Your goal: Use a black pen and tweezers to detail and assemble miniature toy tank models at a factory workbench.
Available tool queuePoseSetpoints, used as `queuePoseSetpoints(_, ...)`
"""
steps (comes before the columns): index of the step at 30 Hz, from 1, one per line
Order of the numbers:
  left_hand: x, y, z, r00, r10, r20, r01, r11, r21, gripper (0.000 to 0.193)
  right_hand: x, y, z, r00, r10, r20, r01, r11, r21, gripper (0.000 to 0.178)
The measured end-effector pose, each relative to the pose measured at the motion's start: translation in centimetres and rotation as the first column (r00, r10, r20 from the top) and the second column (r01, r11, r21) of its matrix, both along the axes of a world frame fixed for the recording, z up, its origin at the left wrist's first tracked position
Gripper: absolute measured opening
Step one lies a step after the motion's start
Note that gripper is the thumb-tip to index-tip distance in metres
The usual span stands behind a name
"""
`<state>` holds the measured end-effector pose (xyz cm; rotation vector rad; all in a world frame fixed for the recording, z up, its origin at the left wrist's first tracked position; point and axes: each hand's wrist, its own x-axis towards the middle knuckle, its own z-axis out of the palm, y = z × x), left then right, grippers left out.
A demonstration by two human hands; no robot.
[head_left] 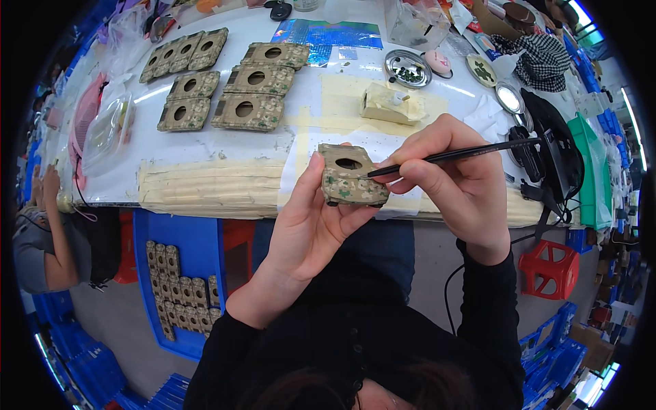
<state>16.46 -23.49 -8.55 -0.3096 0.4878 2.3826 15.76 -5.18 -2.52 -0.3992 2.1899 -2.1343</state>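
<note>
My left hand is closed around a camouflage-patterned model tank hull with a round hole in its top. The hull is tilted up in front of me above the table's near edge. In my right hand are slim black tweezers, pinched between thumb and fingers. Their fine tips rest at or just over the hull's top, beside the hole. Whether anything sits between the tips is too small to tell. Similar hulls stand in groups on the left of the table.
A round metal dish holds small dark green bits. Near it are a tan block, a pink rounded item and a black bag. A blue tray of more hulls lies below the table. Another person's arm shows at left.
</note>
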Motion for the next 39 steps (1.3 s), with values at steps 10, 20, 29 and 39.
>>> queuePoseSetpoints(10, 0.1, -0.17, 0.15, 1.0, 0.001, -0.013, -0.001, 1.0, 0.019, 0.044, 0.05, -0.11, 0.34, 1.0, -0.004, -0.014, 0.004, 0.999, 0.041, 0.009)
queuePoseSetpoints(20, 0.11, -0.23, -0.6, 1.0, 0.021, 0.006, -0.021, 0.993, 0.114, 0.054, 0.04, -0.16, 0.24, 0.999, 0.006, -0.041, -0.004, 0.999, 0.045, 0.008)
queuePoseSetpoints(29, 0.03, -0.33, -0.37, 1.0, 0.016, 0.002, -0.016, 0.992, 0.124, 0.054, -0.01, -0.21, 0.48, 0.998, 0.014, -0.059, -0.01, 0.998, 0.064, 0.007)
queuePoseSetpoints(39, 0.02, -0.39, -0.46, 1.0, 0.007, 0.007, -0.008, 0.989, 0.147, 0.055, 0.05, -0.35, 0.33, 0.999, -0.003, -0.045, 0.005, 0.999, 0.04, 0.007)
